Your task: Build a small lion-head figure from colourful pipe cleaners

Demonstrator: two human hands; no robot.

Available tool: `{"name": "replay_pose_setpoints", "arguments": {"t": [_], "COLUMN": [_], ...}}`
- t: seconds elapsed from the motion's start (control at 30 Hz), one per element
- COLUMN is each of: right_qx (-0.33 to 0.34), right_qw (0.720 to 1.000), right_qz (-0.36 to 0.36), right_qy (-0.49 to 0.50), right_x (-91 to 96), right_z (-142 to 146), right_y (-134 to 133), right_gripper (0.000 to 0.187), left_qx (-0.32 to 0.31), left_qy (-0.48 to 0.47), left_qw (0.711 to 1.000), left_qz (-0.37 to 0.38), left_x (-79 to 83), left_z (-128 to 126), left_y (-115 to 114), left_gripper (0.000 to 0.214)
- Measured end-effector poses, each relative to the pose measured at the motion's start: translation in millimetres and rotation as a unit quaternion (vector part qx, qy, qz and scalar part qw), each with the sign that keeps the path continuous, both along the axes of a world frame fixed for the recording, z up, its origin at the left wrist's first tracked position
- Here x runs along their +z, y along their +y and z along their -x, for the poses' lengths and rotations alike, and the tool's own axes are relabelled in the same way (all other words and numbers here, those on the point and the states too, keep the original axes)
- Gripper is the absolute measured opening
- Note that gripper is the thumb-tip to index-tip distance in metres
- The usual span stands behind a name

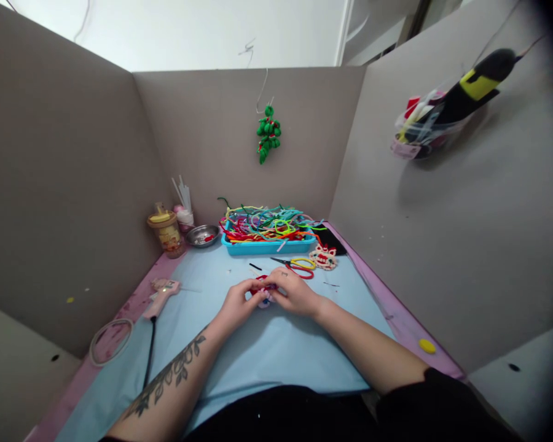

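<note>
Between my two hands sits a small pipe-cleaner craft piece (266,299), red on top with white, lilac and blue below. My left hand (240,302) pinches its left side with thumb and forefinger. On the other side, my right hand (295,291) has its fingers closed on the piece and covers part of it. Its exact shape is hidden by my fingers. Just beyond my right hand lie scissors (306,264) with one yellow and one red handle, blades pointing left. A cream and red pipe-cleaner figure (323,258) rests to their right.
A blue tray (267,247) heaped with colourful pipe cleaners stands at the back. Left of it are a metal bowl (203,236) and a lidded cup (166,233). A pink glue gun (162,298) with a black cord lies at left. Grey panels enclose three sides.
</note>
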State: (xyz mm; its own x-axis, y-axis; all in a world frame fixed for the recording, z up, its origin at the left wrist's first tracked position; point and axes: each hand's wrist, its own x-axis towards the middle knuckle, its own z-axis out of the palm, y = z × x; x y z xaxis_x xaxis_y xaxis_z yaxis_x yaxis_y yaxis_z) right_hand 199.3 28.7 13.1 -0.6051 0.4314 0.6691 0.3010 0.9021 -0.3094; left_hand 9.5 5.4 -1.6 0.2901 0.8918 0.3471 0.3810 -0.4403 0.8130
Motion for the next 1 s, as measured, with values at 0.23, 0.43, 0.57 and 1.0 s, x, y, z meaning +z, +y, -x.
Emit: {"name": "replay_pose_setpoints", "arguments": {"t": [0.23,0.43,0.57,1.0], "right_qx": [-0.005,-0.018,-0.017,-0.046], "right_qw": [1.0,0.999,0.999,0.998], "right_qz": [0.015,-0.028,-0.028,0.004], "right_qy": [-0.014,-0.033,-0.041,-0.031], "right_x": [-5.6,-9.3,-8.2,-8.5], "right_z": [1.0,-1.0,-0.4,1.8], "right_y": [2.1,4.2,3.1,1.8], "right_gripper": [0.027,0.022,0.029,0.026], "left_qx": [-0.004,-0.018,-0.012,0.011], "left_qy": [-0.032,-0.037,-0.012,0.055], "left_qw": [0.999,0.999,1.0,0.996], "left_qz": [-0.009,0.016,-0.01,-0.065], "left_x": [-1.2,0.8,0.0,-0.5], "left_z": [-0.5,-1.4,-0.6,1.2], "left_y": [-0.9,-1.5,-2.0,-2.1], "left_gripper": [0.017,0.016,0.013,0.014]}}
